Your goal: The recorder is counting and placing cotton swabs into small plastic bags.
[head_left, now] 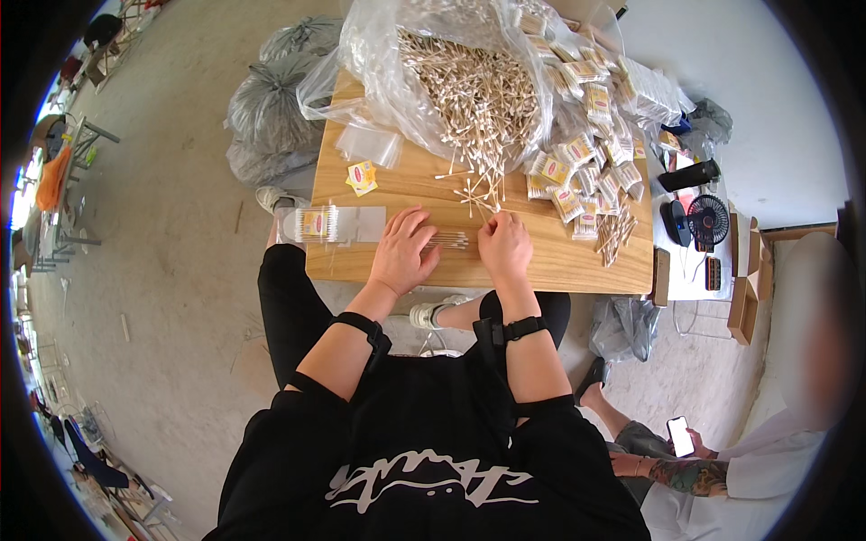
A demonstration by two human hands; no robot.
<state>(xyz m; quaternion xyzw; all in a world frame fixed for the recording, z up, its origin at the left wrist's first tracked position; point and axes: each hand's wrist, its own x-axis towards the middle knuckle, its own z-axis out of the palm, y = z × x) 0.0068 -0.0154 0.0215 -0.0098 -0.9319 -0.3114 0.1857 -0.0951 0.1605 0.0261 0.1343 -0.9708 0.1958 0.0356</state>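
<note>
On the wooden table (559, 261), my left hand (403, 250) is bent around the left end of a small row of cotton swabs (449, 240), thumb on the near side and fingers on the far side. My right hand (506, 245) is closed just right of the row, fingertips together beside the loose swabs; what it may hold is hidden. Left of my left hand lies a clear plastic bag (361, 224) by a bundle of swabs with a printed card (316, 223). Beyond it are loose yellow-and-white cards (362, 177) and flat clear bags (368, 145).
A large plastic bag (365, 54) spills a swab heap (474, 90) across the table's far side. Filled packets (577, 167) pile up at the right, near a small fan (707, 219). Grey sacks (275, 117) stand at far left. Another person (758, 460) sits lower right, holding a phone.
</note>
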